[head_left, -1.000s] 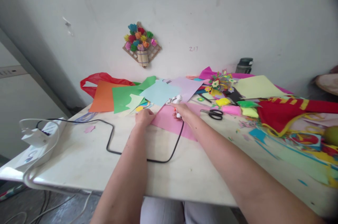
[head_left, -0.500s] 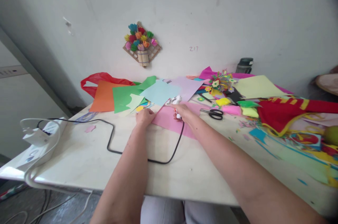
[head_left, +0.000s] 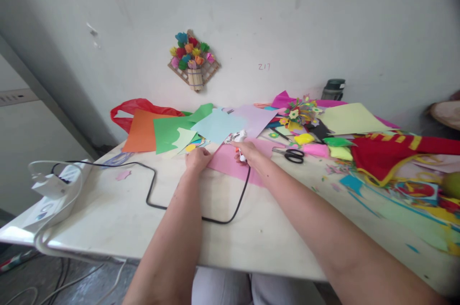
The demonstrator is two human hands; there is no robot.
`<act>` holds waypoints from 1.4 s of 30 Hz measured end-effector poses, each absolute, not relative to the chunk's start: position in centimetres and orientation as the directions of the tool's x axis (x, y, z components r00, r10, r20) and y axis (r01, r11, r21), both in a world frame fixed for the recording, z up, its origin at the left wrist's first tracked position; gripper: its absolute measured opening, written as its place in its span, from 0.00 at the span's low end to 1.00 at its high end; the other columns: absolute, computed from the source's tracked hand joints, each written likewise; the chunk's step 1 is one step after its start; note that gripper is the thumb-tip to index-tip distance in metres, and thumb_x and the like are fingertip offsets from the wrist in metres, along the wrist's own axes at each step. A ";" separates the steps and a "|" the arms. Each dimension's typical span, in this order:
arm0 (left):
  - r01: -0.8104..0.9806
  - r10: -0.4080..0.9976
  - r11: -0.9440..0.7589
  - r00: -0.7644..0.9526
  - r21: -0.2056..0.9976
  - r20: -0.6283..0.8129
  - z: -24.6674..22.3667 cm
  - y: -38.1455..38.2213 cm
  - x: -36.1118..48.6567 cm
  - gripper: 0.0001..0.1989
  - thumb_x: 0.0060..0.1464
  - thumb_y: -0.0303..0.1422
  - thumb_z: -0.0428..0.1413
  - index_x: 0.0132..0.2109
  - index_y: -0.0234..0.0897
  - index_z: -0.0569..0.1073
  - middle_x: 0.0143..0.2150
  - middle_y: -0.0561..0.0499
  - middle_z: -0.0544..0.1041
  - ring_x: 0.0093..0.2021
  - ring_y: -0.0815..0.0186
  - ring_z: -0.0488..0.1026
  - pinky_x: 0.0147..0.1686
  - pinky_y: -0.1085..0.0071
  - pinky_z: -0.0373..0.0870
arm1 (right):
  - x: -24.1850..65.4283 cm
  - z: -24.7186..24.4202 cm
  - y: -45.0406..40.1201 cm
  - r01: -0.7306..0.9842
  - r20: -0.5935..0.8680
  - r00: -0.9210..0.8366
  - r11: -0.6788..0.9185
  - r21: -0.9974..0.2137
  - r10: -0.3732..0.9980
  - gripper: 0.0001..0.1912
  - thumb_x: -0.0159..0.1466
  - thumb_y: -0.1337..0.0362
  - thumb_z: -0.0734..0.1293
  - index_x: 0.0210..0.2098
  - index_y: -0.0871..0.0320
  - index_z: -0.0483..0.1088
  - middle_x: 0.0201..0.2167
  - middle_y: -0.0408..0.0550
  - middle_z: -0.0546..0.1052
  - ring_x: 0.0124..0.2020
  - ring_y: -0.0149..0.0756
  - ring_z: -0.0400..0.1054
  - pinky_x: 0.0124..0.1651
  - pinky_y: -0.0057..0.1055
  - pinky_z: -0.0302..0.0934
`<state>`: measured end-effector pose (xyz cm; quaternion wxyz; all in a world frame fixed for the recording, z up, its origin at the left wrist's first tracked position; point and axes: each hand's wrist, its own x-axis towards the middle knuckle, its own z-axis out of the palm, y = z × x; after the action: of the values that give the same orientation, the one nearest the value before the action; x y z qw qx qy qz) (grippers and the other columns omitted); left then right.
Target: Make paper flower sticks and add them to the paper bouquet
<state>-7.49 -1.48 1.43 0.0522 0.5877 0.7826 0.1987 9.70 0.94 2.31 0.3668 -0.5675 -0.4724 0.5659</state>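
Note:
My right hand is wrapped round a white glue gun with an orange trigger. A black cord runs from the gun's handle across the table to the left. Pink paper lies under the gun and beside both hands. My left hand rests at the left edge of that paper, its fingers pressed together; what they hold, if anything, is too small to name. Light blue paper and a light green cut piece lie just beyond the hands.
Black-handled scissors lie right of the pink paper. A white power strip is at the left edge. Orange paper and green paper lie at the back left; paper flowers and red cloth at the right.

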 end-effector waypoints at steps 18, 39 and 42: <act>0.894 0.937 0.235 -0.312 0.382 0.154 1.4 -1.4 -7.5 0.10 0.40 0.39 0.52 0.29 0.41 0.74 0.33 0.51 0.76 0.38 0.62 0.70 0.40 0.68 0.59 | 9.7 2.5 1.0 0.123 -0.320 -0.060 -0.311 -0.942 0.946 0.17 0.52 0.54 0.66 0.28 0.62 0.62 0.14 0.42 0.65 0.12 0.29 0.61 0.13 0.24 0.56; 0.893 0.937 0.213 -0.302 0.396 0.177 1.2 -1.3 -7.5 0.10 0.41 0.42 0.52 0.27 0.42 0.73 0.32 0.51 0.76 0.38 0.61 0.70 0.42 0.66 0.59 | 10.0 2.8 -0.2 0.144 -0.313 -0.126 -0.294 -0.945 0.941 0.15 0.52 0.56 0.65 0.29 0.61 0.59 0.13 0.40 0.63 0.11 0.28 0.59 0.12 0.24 0.54; 0.891 0.935 0.213 -0.305 0.402 0.180 1.2 -1.3 -7.5 0.11 0.41 0.42 0.52 0.28 0.42 0.73 0.33 0.51 0.76 0.39 0.61 0.70 0.42 0.67 0.59 | 10.0 2.9 -0.4 0.155 -0.320 -0.114 -0.302 -0.941 0.940 0.14 0.53 0.57 0.65 0.28 0.61 0.59 0.13 0.40 0.63 0.11 0.28 0.59 0.12 0.24 0.55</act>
<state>-7.51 -1.31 1.16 0.0506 0.5872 0.7773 0.2201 9.98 -0.35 2.89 0.3436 -0.5698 -0.4807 0.5710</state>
